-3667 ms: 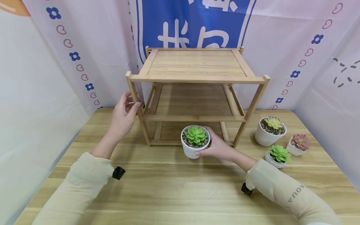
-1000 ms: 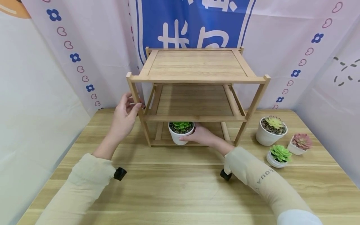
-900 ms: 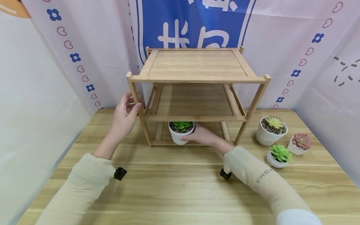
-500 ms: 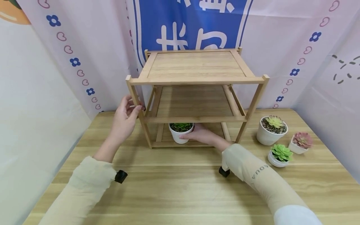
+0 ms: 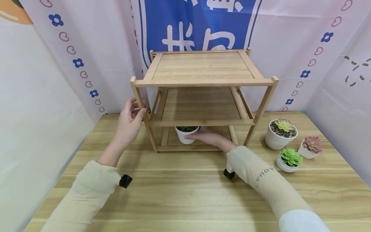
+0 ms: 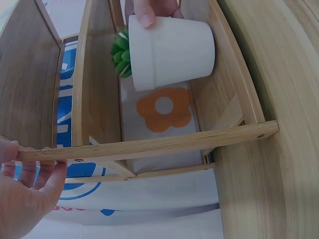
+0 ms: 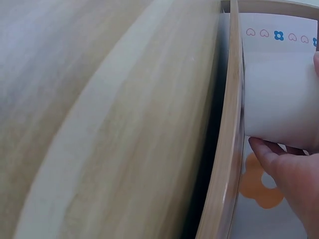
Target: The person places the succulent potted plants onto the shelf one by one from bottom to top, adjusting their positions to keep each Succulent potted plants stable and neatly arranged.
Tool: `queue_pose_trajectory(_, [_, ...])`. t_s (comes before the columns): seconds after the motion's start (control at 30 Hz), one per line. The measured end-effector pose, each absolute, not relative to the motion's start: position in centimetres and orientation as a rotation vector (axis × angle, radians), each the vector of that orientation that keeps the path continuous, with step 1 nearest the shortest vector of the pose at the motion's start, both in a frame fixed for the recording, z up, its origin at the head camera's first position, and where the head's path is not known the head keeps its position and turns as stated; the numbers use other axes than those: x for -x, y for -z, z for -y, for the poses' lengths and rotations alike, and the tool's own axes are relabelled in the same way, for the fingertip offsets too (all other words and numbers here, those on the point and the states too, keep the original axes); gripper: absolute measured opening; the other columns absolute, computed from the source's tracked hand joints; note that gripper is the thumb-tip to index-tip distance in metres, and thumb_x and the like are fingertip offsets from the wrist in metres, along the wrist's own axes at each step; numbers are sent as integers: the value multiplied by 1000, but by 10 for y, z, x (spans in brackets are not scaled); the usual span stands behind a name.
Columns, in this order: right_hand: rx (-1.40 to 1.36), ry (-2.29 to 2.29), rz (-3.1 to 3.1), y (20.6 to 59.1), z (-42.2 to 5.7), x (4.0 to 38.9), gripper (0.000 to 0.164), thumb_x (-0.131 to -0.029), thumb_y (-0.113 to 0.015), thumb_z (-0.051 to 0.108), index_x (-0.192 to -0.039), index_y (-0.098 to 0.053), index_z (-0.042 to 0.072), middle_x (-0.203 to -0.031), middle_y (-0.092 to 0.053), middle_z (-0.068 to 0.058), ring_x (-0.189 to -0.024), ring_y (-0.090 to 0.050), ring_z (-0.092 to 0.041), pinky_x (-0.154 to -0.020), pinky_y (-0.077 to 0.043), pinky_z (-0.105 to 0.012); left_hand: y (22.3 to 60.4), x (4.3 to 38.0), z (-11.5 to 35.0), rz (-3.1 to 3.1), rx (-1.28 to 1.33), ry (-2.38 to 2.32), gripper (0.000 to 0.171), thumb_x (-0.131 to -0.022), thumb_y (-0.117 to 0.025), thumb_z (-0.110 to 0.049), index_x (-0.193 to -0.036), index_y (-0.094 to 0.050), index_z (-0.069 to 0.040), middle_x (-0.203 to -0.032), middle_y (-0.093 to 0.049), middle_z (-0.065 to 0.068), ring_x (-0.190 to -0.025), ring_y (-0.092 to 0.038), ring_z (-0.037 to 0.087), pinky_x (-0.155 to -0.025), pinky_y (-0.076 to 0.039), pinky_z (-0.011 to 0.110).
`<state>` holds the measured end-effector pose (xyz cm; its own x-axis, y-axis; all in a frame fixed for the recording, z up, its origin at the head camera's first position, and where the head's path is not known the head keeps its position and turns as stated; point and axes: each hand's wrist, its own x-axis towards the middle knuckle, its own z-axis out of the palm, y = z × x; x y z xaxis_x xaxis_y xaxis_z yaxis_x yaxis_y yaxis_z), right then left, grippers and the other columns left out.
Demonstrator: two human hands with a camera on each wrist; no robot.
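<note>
A three-tier wooden shelf rack [image 5: 203,122] stands on the wooden table. My right hand [image 5: 207,135] grips a white pot [image 5: 184,138] with a green succulent [image 6: 121,54] at the bottom tier, behind its front rail. The middle tier's front rail hides the top of the plant in the head view. Right wrist view: fingers and thumb [image 7: 269,154] curl about the side of the pot [image 7: 279,94]. At the rack's front left post [image 6: 149,147], my left hand [image 5: 128,120] holds on, thumb in front and fingers behind.
To the right of the rack stand a larger white pot with a yellow-green succulent [image 5: 280,133], a small pot with a pink succulent [image 5: 311,147] and a low pot with a green succulent [image 5: 289,159]. A patterned curtain [image 5: 290,38] hangs behind the rack.
My right hand has carried the potted succulent from in front of the rack left and inward onto the bottom tier, lately a little deeper. My left hand stays at the post.
</note>
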<state>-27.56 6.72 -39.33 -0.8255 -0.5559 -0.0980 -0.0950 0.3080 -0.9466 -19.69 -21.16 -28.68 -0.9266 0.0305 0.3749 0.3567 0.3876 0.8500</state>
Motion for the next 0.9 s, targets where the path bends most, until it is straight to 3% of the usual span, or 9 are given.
queue_pose_trajectory(0.17, [549, 1518, -2202, 395, -64, 277, 81, -87, -79, 45, -155, -41, 21, -151, -48, -3, -137, -46, -24, -113, -41, -47, 286, 197, 210, 2359, 349, 1551, 45, -108, -48, -6, -148, -33, 8, -131, -53, 25, -122, -57, 35, -109, -48, 38])
queue_pose_trajectory(0.7, [585, 1544, -2209, 396, -47, 276, 84, -87, -81, 43, -156, -38, 22, -150, -47, -1, -137, -45, -23, -114, -40, -44, 285, 197, 208, 2354, 336, 1554, 44, -107, -46, 1, -148, -31, 9, -129, -51, 27, -120, -56, 36, -113, -43, 43])
queue_pose_trajectory(0.9, [604, 1568, -2183, 398, -44, 278, 80, -90, -80, 35, -157, -38, 19, -153, -45, -5, -140, -43, -26, -115, -38, -46, 285, 197, 207, 2352, 353, 1541, 44, -106, -44, 3, -148, -30, 9, -128, -50, 29, -119, -55, 37, -113, -43, 45])
